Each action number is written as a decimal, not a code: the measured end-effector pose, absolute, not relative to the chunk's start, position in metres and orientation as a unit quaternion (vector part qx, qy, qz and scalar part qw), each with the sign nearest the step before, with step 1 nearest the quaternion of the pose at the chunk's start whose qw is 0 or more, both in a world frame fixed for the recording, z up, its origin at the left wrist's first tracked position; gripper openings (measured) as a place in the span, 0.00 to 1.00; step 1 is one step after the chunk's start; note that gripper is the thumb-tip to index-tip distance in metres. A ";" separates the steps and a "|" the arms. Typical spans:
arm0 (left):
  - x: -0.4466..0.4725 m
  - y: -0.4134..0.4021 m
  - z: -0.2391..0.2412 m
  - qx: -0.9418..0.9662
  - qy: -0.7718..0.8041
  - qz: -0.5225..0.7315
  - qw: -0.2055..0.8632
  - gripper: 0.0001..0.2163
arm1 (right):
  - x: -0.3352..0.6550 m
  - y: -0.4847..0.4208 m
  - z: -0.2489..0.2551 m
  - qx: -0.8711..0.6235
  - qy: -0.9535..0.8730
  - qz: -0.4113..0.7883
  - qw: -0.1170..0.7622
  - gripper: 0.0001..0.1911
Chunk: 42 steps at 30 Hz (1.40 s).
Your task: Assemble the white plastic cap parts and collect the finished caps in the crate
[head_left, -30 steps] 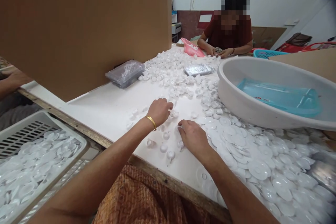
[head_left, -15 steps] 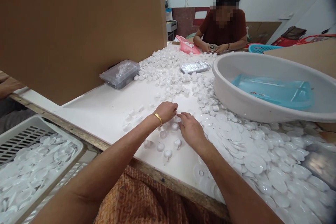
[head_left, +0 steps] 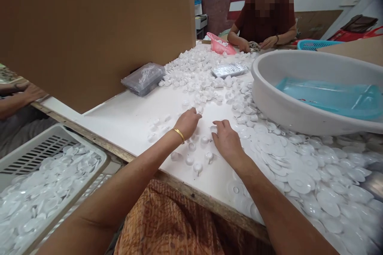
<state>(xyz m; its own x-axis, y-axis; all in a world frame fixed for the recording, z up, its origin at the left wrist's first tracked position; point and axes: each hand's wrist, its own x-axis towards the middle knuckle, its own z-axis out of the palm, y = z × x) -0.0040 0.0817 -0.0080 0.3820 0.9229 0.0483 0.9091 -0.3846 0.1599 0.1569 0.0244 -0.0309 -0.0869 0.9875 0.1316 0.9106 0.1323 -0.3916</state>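
My left hand (head_left: 188, 122), with a gold bangle on the wrist, rests on the white table (head_left: 125, 123) with its fingers curled over small white plastic caps (head_left: 197, 155). My right hand (head_left: 226, 140) lies just to its right, fingers bent down and pinching at a small white cap. What each hand holds is hidden under the fingers. Flat white plastic discs (head_left: 287, 167) are heaped to the right of my right hand.
A large white basin (head_left: 269, 95) holding a blue tray (head_left: 329, 97) stands at the right. A tall cardboard sheet (head_left: 89, 28) stands at the left. A white basket (head_left: 44, 147) of discs sits lower left. A person sits across the table; another person's hand (head_left: 30, 91) is at the left.
Both hands have slid a little farther up the table among the small caps. My view has shifted slightly.
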 end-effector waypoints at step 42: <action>-0.020 0.112 -0.014 0.805 0.593 -0.025 -0.001 0.13 | 0.153 0.019 -0.027 -0.611 -0.780 0.107 0.081 0.15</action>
<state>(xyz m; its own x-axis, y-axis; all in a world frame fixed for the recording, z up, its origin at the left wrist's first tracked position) -0.0201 0.1119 -0.0140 0.2960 0.9544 -0.0385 0.9543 -0.2973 -0.0319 0.1528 0.0188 -0.0271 -0.2408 0.9706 -0.0047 0.9361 0.2309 -0.2655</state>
